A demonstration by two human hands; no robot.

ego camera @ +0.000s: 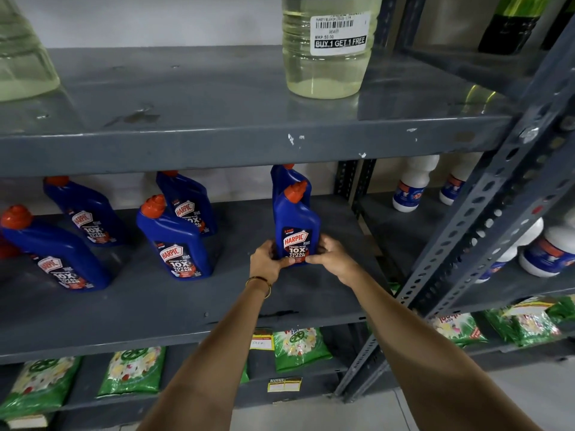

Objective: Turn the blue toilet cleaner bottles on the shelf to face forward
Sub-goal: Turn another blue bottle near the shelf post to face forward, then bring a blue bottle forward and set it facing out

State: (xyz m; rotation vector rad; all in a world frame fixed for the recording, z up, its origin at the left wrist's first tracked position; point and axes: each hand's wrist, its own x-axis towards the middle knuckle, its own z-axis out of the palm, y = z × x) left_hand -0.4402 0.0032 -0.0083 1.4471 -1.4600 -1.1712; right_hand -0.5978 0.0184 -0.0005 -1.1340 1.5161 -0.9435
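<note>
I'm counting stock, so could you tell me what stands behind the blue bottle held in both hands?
Behind the held bottle stands another blue bottle; only its shoulder and orange cap show. Its label is covered, so its facing cannot be told.

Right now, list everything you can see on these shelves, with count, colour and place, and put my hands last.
Toilet cleaner bottles: six, blue with orange caps, middle shelf; the front right one is held, label forward, with another right behind it.
Clear bottles: two, pale yellow liquid, top shelf; one bears a "Buy 1 Get 1 Free" sticker, the other is at the left edge.
White bottles: at least four, blue labels, neighbouring rack on the right.
Green packets: several, bottom shelves.
Dark bottle: one, green neck, top right.
Shelf rack: grey metal, chipped paint.
Left hand: on the held bottle's left side, bangle on wrist.
Right hand: on its right side.
</note>
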